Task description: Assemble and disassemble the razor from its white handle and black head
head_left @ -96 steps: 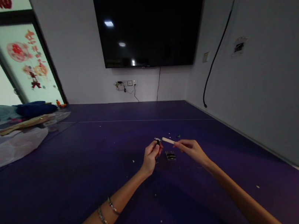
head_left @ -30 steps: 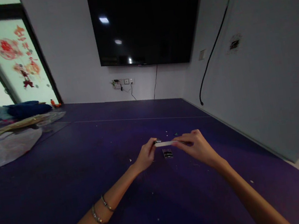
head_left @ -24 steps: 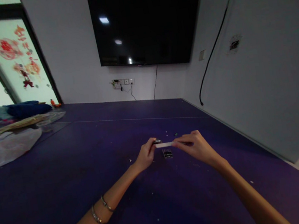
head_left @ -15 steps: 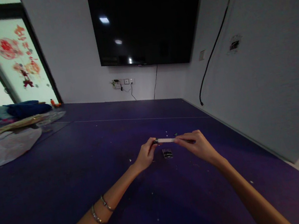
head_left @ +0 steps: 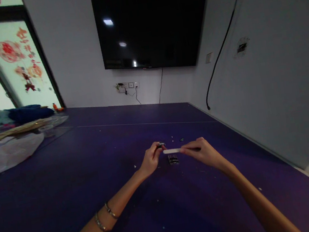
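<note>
My left hand [head_left: 150, 160] is closed in a pinch on a small dark piece [head_left: 161, 145] with a pale, shiny edge; its kind is too small to make out. A flat white stick [head_left: 171, 151] with a rounded end is pinched between the thumb and fingers of my right hand [head_left: 202, 150]. It points left, and its tip is close to my left fingertips, just below the dark piece. Whether the tip touches them I cannot tell. Beneath the stick, a small dark frame with black parts [head_left: 173, 160] lies on the purple surface [head_left: 101, 186].
A little dark bit [head_left: 181, 139] and several white crumbs lie beyond my hands. Clear plastic sheeting [head_left: 12, 154] and dark blue cloth [head_left: 30, 112] are at the far left. On the right wall hangs a black cable [head_left: 219, 54]; a television [head_left: 153, 27] is mounted ahead.
The white stick has come down slightly and away from the small dark piece, with my right hand holding it. My left hand stays almost in place.
</note>
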{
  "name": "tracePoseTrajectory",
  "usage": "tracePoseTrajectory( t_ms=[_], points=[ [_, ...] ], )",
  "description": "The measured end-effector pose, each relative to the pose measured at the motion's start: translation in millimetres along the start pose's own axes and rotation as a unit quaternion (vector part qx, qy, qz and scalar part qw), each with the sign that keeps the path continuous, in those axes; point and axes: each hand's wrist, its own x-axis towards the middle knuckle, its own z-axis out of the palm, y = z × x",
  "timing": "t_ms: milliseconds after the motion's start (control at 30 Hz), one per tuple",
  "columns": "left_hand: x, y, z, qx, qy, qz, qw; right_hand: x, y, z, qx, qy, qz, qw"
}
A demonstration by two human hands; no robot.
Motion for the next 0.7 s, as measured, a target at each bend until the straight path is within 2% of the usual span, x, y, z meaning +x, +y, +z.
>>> tracePoseTrajectory(
  t_ms=[100,167,233,300,367,433,500,700],
  points=[
    [0.8,-0.6,1.9,-0.024,0.004,-0.009,1.000,1.1,-5.1,0.6,0.081,0.034,0.038,0.995],
    [1.0,-1.2,3.7,-0.053,0.000,-0.023,0.998,1.6,-11.4,7.4,0.189,0.040,0.075,0.978],
    [0.8,-2.4,5.7,-0.085,0.002,-0.042,0.996,0.0,-20.7,21.1,0.336,0.024,0.122,0.934],
    [0.6,-3.7,7.3,-0.106,0.005,-0.063,0.992,-4.0,-32.6,39.2,0.471,0.009,0.167,0.866],
    [0.4,-4.3,8.6,-0.111,0.008,-0.081,0.990,-9.1,-44.7,56.7,0.544,-0.004,0.202,0.814],
    [0.5,-2.9,9.6,-0.100,0.009,-0.093,0.991,-13.1,-54.8,68.5,0.588,-0.015,0.223,0.777],
    [0.9,0.5,10.4,-0.084,0.011,-0.100,0.991,-14.6,-61.6,73.2,0.611,-0.011,0.232,0.756],
    [1.2,8.6,9.7,-0.059,0.011,-0.110,0.992,-19.7,-68.4,82.1,0.634,0.019,0.239,0.735]
  ],
)
